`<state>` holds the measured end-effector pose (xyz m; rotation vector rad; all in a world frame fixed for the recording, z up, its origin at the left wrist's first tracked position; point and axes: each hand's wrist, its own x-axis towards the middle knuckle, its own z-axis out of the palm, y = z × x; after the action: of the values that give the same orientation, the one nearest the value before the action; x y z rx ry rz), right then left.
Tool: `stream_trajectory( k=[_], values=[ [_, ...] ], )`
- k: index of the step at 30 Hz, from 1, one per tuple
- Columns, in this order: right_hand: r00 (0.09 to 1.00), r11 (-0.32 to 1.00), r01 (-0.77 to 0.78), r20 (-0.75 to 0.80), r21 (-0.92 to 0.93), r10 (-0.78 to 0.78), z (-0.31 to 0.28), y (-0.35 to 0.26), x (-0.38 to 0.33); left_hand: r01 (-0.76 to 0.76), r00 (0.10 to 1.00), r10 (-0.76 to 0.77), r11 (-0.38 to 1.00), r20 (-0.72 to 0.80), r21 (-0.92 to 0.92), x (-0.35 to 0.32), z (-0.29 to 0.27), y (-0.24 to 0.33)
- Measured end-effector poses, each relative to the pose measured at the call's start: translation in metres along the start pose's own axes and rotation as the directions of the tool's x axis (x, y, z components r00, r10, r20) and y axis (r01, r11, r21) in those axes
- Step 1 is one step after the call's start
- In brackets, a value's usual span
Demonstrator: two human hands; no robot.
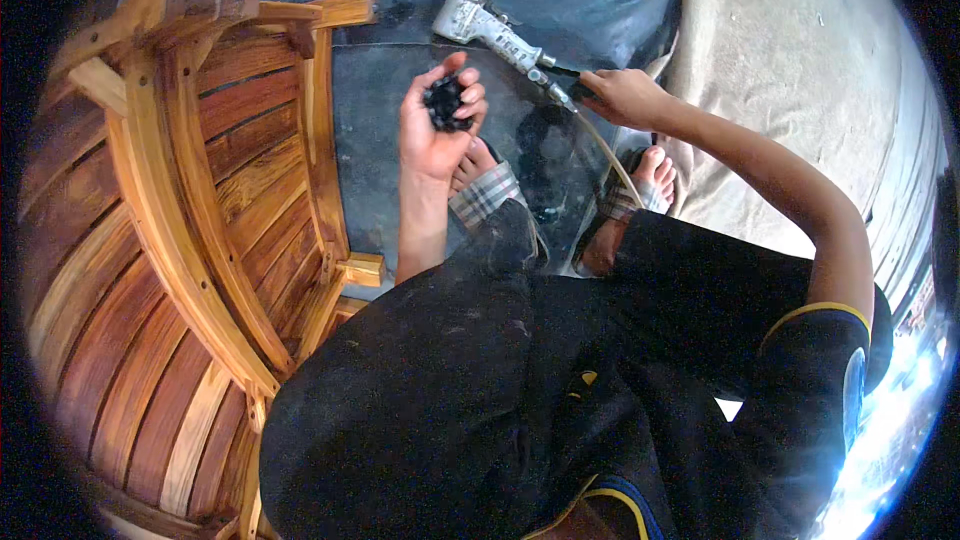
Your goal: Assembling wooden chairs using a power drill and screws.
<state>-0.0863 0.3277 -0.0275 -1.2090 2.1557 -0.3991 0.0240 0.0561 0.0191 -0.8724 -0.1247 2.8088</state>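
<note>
Holding a black knobbly clump [446,102] in the left hand [430,128], fingers curled snug round it — bit blurry, so can't tell what it's made of. It's just below the air tool [500,38], a grey metal pistol-shaped thing lying on the dark sheet [375,90]. The right hand [628,98] is next to the tool's lower end, off to its right; tbh can't tell if those fingers are gripping anything, there's just some dark bit by the tips. Thin tan hose [606,152] runs down from the tool beside the right foot [655,175]. Left of the tool — big slatted wood piece [270,170], reddish + honey boards. Right of it, beige cloth [770,70].
</note>
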Motion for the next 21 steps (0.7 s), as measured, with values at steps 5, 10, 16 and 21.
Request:
stream_trajectory(
  k=[5, 10, 16, 21],
  values=[
    [0.961, 0.989, -0.015, -0.275, -0.148, -0.027, -0.04, -0.013, 0.012, 0.052, 0.988, -0.038, 0.994, 0.151, -0.093, 0.007, 0.005, -0.007],
    [0.858, 0.977, 0.212, -0.484, 0.021, -0.176, -0.09, -0.079, 0.041, -0.004, 0.994, 0.013, 0.996, 0.107, -0.09, 0.008, 0.001, 0.001],
    [0.83, 0.949, 0.315, -0.479, -0.017, -0.284, -0.081, -0.111, 0.049, -0.035, 0.996, 0.033, 0.999, 0.078, 0.023, 0.022, -0.006, -0.01],
    [0.85, 0.968, 0.251, -0.478, 0.002, -0.219, -0.064, -0.111, 0.046, -0.092, 0.986, 0.095, 0.995, 0.138, -0.025, 0.026, 0.007, -0.022]
  ],
)
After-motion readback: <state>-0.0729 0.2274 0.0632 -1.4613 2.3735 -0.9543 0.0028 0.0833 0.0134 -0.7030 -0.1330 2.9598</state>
